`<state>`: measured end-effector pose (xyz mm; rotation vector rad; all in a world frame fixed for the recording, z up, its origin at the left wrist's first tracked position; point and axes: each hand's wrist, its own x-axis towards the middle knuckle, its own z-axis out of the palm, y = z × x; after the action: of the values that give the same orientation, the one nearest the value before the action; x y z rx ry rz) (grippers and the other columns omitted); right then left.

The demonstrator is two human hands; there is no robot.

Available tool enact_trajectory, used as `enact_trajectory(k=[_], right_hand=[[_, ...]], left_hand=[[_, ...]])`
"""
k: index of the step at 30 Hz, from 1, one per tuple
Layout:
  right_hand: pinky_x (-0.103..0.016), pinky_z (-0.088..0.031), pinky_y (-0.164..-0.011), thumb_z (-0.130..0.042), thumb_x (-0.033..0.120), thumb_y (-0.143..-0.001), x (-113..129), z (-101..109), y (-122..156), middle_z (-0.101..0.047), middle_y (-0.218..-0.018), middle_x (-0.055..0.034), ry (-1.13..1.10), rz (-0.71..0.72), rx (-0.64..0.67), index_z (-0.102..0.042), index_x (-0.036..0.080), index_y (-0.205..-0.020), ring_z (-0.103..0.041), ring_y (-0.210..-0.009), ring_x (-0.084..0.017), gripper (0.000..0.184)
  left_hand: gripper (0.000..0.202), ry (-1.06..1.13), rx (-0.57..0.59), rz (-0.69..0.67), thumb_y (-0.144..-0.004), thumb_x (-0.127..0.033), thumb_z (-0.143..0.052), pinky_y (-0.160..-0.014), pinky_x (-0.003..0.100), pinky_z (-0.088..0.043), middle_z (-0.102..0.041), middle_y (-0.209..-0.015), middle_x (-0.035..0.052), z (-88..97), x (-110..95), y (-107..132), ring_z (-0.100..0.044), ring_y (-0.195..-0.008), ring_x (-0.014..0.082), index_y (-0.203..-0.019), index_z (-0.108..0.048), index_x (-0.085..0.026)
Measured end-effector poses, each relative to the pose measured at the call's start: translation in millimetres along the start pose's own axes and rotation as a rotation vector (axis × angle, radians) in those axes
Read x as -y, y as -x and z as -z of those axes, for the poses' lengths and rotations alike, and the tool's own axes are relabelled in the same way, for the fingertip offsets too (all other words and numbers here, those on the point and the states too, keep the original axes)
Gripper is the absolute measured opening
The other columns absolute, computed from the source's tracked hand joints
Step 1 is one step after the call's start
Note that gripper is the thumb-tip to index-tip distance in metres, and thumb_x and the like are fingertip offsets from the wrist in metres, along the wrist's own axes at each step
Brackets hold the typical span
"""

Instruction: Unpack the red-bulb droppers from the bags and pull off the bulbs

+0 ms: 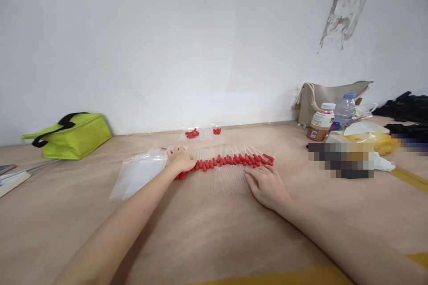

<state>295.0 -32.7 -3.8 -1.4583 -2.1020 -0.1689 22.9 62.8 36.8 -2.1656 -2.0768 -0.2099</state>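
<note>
A long row of droppers with red rubber bulbs (230, 160) lies across the table, their clear tubes (230, 180) pointing both toward me and away. My left hand (179, 160) rests over the left end of the row, thumb apart from the fingers and touching or close to the bulbs. Part of that end is hidden under it. At the right end, my right hand (265, 182) lies low with its fingers stretched out over the near tubes and bulbs. Left of the row are clear zip bags (140, 176), overlapping and lying flat.
Against the wall sits a packed bag of red-bulbed droppers (203, 134). A lime green bag (76, 136) stands at left. To the right are a brown drink bottle (321, 122), a clear bottle (346, 109), a beige bag (306, 102) and yellow packaging (371, 138).
</note>
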Motion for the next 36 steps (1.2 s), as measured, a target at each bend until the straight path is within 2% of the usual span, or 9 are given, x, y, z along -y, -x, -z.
enact_trajectory(k=[3,7,11,14,18,22,27,30,36], right_hand=[[-0.035,-0.03,-0.088,-0.038,0.022,-0.086,-1.6,-1.4,-0.4,-0.068,-0.09,-0.0018,-0.019,-0.021,-0.017,-0.062,0.025,-0.098,-0.059,-0.089,-0.017,0.027],[-0.037,-0.031,-0.09,-0.038,0.022,-0.085,-5.2,-5.3,-1.1,-0.067,-0.094,-0.0035,-0.052,-0.034,-0.085,-0.061,0.022,-0.096,-0.059,-0.091,-0.017,0.025],[-0.038,-0.036,-0.088,-0.042,0.025,-0.083,-9.5,-10.0,-2.1,-0.064,-0.097,-0.006,-0.139,0.017,-0.172,-0.058,0.02,-0.098,-0.057,-0.094,-0.019,0.022],[-0.037,-0.039,-0.086,-0.046,0.029,-0.082,-7.8,-9.7,-1.1,-0.057,-0.108,-0.0103,-0.231,0.118,-0.244,-0.052,0.018,-0.11,-0.051,-0.103,-0.022,0.03],[-0.038,-0.038,-0.089,-0.053,0.037,-0.079,7.5,-2.8,1.8,-0.051,-0.116,-0.0124,-0.286,0.336,-0.239,-0.045,0.017,-0.12,-0.046,-0.108,-0.023,0.046],[-0.043,-0.029,-0.092,-0.056,0.041,-0.078,28.5,-0.7,1.8,-0.063,-0.098,-0.0062,-0.218,0.499,-0.228,-0.054,0.022,-0.112,-0.052,-0.095,-0.02,0.039],[-0.043,-0.021,-0.094,-0.048,0.035,-0.085,39.7,-7.5,0.7,-0.065,-0.075,-0.0008,-0.165,0.507,-0.202,-0.061,0.024,-0.102,-0.053,-0.081,-0.015,0.024],[-0.04,-0.022,-0.092,-0.044,0.029,-0.087,39.9,-8.0,1.7,-0.061,-0.065,0.0007,-0.159,0.503,-0.164,-0.065,0.024,-0.091,-0.051,-0.073,-0.012,0.022],[-0.038,-0.022,-0.089,-0.043,0.026,-0.086,38.5,-4.1,5.9,-0.054,-0.055,0.0024,-0.171,0.527,-0.163,-0.064,0.022,-0.075,-0.046,-0.066,-0.011,0.024]], left_hand=[[0.029,-0.009,-0.015,-0.012,-0.07,-0.038,-0.048,-0.083,0.049,-0.031,-0.06,-0.097,0.0137,3.7,-2.3,-0.5,-0.045,-0.101,0.0333,-0.058,-0.064,-0.017],[0.029,0.0,-0.072,-0.031,-0.077,-0.032,-0.042,-0.082,0.05,-0.032,-0.058,-0.099,0.0164,20.9,-1.7,11.0,-0.044,-0.102,0.0356,-0.065,-0.062,-0.015],[0.027,0.058,-0.101,-0.16,-0.086,-0.03,-0.033,-0.079,0.037,-0.039,-0.059,-0.091,0.0117,33.4,-0.3,47.2,-0.052,-0.092,0.0252,-0.081,-0.055,-0.015],[0.023,0.206,-0.084,-0.322,-0.09,-0.029,-0.028,-0.062,0.027,-0.042,-0.059,-0.079,0.0039,23.1,-0.1,82.0,-0.056,-0.07,0.0163,-0.086,-0.048,-0.018],[0.016,0.39,-0.197,-0.546,-0.09,-0.028,-0.034,-0.06,0.025,-0.042,-0.057,-0.076,0.0012,-5.8,-0.4,112.4,-0.056,-0.067,0.0139,-0.084,-0.046,-0.019],[0.01,0.484,-0.302,-0.609,-0.089,-0.026,-0.041,-0.061,0.024,-0.044,-0.058,-0.077,0.0009,-21.0,-3.9,119.3,-0.056,-0.067,0.0126,-0.088,-0.048,-0.019],[0.011,0.543,-0.357,-0.691,-0.087,-0.024,-0.046,-0.067,0.024,-0.047,-0.061,-0.082,0.0022,-17.9,-10.2,120.8,-0.058,-0.074,0.0127,-0.095,-0.051,-0.019],[0.016,0.546,-0.303,-0.705,-0.088,-0.025,-0.045,-0.07,0.025,-0.047,-0.061,-0.088,0.0041,-14.3,-11.7,122.3,-0.058,-0.078,0.0133,-0.101,-0.053,-0.019],[0.018,0.511,-0.174,-0.72,-0.089,-0.024,-0.041,-0.064,0.022,-0.044,-0.056,-0.077,0.003,-11.2,-8.0,126.1,-0.054,-0.067,0.0115,-0.088,-0.058,-0.018]])
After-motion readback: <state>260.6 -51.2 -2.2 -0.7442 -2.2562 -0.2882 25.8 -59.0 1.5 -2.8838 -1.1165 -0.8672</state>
